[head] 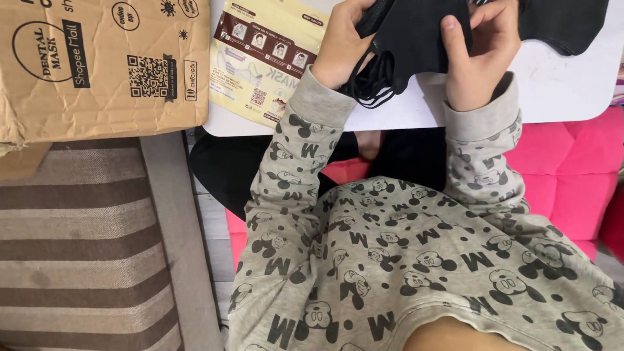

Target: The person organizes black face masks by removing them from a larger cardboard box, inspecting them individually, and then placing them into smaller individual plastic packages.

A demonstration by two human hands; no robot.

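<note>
Left hand [341, 45] and right hand [478, 55] both grip a black face mask [416, 39] above the white bench [559, 84].

A cardboard box [97, 65] sits left of a yellow packet [260, 58] on the white surface [572, 84]; pink cushions [565, 188] and a striped mattress [78, 247] lie below.

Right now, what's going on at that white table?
A person in a grey patterned sweatshirt holds a stack of black face masks in both hands above the white table. The left hand supports the stack where the ear loops hang down; the right hand pinches it from the other side. A yellow mask packet lies on the table beside a cardboard box.
</note>
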